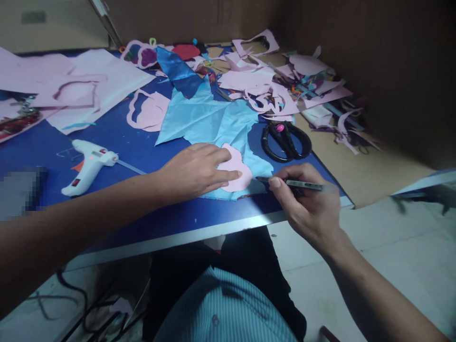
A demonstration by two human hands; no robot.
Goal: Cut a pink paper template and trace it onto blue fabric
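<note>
My left hand lies with its fingers spread, pressing on a pink cut-out with a rounded, lobed outline. Under the cut-out is a crumpled piece of light blue fabric with ragged edges. In my right hand is a pen, pinched between thumb and fingers. Its tip points left at the blue fabric, just right of the cut-out; whether it touches, I cannot tell. Black-handled scissors with a pink pivot lie beyond my right hand.
A white glue gun rests on the blue table, left of my left hand. Pink scraps are heaped at the back right, against a cardboard wall. Large pink sheets lie at the back left. A pink frame-like scrap sits behind my hand.
</note>
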